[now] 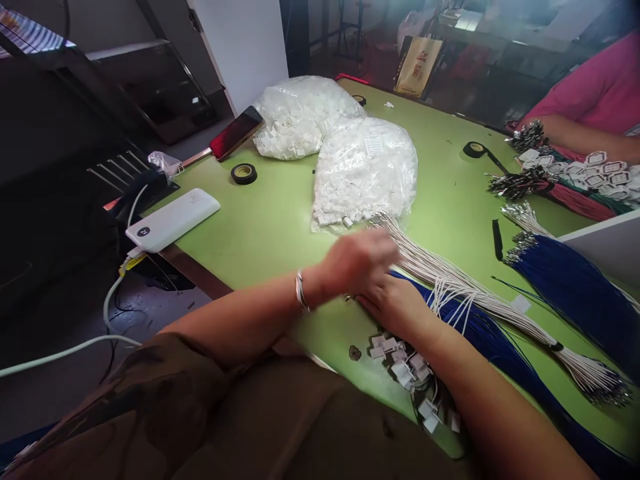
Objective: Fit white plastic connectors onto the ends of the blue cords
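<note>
My left hand [357, 260], a bracelet at its wrist, is blurred, its fingers curled in above the right hand. Whatever they hold is hidden. Just below it, my right hand [397, 307] bends inward with its fingers closed and mostly covered; I cannot make out what is in them. Small metal tips show by its fingertips. A bundle of blue wires [493, 340] runs up to this hand. Beside it lies a long bundle of white wires [465, 283] with metal ends, tied near its lower end. White plastic connectors [403, 370] lie in a cluster by my right forearm.
Two clear bags of white connectors, a nearer bag [367, 170] and a farther bag [300, 110], stand ahead. Black tape [244, 174], a phone [236, 133] and a white power bank [173, 220] lie left. More blue wires [575, 287] and a co-worker's arm [585, 133] are right.
</note>
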Motion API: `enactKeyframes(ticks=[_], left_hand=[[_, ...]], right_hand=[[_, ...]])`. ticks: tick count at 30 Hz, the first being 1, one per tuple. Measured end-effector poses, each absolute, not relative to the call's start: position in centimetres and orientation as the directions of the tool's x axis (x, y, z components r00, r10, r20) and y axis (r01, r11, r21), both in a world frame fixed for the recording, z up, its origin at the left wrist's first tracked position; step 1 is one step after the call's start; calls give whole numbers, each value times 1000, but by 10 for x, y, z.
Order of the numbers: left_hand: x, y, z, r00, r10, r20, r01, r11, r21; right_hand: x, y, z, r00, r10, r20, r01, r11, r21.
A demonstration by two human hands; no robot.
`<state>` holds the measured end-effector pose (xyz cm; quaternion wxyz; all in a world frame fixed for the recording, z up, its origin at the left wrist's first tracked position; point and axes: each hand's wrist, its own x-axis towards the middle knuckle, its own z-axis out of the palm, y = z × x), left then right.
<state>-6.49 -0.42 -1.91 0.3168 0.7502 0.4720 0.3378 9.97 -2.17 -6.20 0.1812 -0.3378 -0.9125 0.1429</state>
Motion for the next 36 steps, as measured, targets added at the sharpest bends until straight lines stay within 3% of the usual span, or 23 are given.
enactKeyframes(ticks=[2, 4, 6, 8, 11, 14, 17, 20, 22, 23, 25, 28, 32, 36], left_hand=[[-88, 29, -27, 303, 916, 263, 737, -400, 545], [-105, 54, -37, 370, 905, 210, 826, -424, 370], [-112, 66, -45, 428, 890, 160, 854, -456, 251], [-111, 67, -50, 431, 891, 144, 874, -452, 179], [-105, 63, -51, 393, 909, 142, 902, -411, 133], [-104, 61, -47, 366, 915, 171, 898, -395, 194], [-104, 56, -37, 251, 922, 296, 821, -365, 440], [-97, 43, -27, 124, 958, 258, 519, -284, 806], [-88, 33, -24, 172, 983, 64, 209, -100, 973], [-84, 29, -25, 233, 971, -43, 67, 28, 997], [-75, 23, -30, 355, 911, -211, -135, 273, 952], [-68, 21, -39, 433, 838, -332, -287, 478, 830], [-66, 21, -42, 446, 800, -401, -355, 569, 742], [-65, 19, -40, 490, 771, -407, -348, 601, 720]], right_hand=[[99, -24, -61, -778, 582, 237, 531, 810, -248], [100, -25, -59, -828, 507, 242, 491, 862, -125], [102, -25, -58, -839, 476, 263, 465, 879, -105], [104, -25, -57, -829, 480, 286, 442, 877, -189], [108, -25, -54, -705, 630, 326, 449, 753, -481], [111, -22, -51, -387, 902, 189, 425, 357, -832], [113, -19, -48, -177, 982, -68, 212, -29, -977], [114, -17, -48, -125, 983, -137, 48, -132, -990], [115, -17, -48, -121, 987, -107, 17, -106, -994], [116, -17, -48, -125, 987, -101, 15, -100, -995], [116, -18, -47, -133, 986, -105, 42, -100, -994], [115, -18, -41, -122, 990, -67, 169, -45, -985], [110, -20, -35, -94, 992, 86, 377, 116, -919], [108, -21, -35, -65, 974, 218, 478, 222, -850]])
